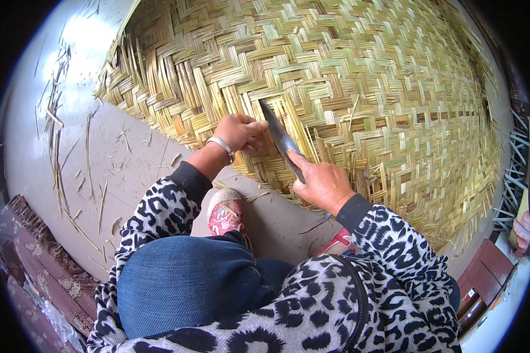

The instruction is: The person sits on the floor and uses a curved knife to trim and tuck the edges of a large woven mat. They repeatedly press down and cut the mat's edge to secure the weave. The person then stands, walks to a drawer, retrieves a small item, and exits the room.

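Looking down, we saw the right hand (327, 181) with its fingers clamped on the near end of a dark, flat blade (281, 136), which slanted up and leftward over a woven mat (365, 76). The left hand (240, 132), wearing a silver bangle (222, 148), was just beside the blade; its fingers were curled close together, though from above we could not tell whether they pinched a strip. We saw the mat, plaited from flat yellow and pale green strips, spread on the grey floor (141, 217) ahead of a patterned red shoe (225, 216), its near edge running beneath both hands. Farther left we saw loose strips (58, 167) scattered on the floor, and nearest us, blue jeans (185, 285).
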### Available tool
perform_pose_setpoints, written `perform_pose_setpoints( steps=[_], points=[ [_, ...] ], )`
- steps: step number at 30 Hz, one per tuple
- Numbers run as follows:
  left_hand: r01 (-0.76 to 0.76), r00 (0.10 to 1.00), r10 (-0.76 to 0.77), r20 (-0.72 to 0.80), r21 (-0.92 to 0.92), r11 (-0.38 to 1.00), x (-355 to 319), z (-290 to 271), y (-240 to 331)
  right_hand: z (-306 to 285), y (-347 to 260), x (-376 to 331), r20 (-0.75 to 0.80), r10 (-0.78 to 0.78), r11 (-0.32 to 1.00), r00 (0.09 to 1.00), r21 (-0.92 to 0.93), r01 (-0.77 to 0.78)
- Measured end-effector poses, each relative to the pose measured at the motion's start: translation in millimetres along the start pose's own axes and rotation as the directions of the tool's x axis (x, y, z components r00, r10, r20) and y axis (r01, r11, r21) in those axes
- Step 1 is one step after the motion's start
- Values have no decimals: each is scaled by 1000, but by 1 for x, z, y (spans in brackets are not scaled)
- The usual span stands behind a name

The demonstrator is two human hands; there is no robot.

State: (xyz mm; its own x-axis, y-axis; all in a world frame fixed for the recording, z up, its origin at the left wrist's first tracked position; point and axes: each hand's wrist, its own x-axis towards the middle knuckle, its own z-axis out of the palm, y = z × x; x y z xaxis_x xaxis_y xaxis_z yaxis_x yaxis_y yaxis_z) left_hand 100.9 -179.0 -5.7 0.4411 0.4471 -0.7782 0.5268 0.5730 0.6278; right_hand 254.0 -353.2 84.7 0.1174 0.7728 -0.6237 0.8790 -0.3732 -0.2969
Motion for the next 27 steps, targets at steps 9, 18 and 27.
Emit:
perform_pose_setpoints(
  steps=[9, 18, 27],
  points=[
    [-235, 925, 359, -125, 555, 798, 11, 6, -16, -9, -9, -9, 27, -20, 997, 999, -77, 22],
    [-230, 882, 466, -74, 795, 561, 12, 10, -12, -104, 45, -96, 442, -4, 994, 897, 101, -46],
    [23, 925, 91, 369, -294, 955, -4, 17, -15, -113, 41, -92, 541, -201, 475, 817, 783, -402]
  ],
)
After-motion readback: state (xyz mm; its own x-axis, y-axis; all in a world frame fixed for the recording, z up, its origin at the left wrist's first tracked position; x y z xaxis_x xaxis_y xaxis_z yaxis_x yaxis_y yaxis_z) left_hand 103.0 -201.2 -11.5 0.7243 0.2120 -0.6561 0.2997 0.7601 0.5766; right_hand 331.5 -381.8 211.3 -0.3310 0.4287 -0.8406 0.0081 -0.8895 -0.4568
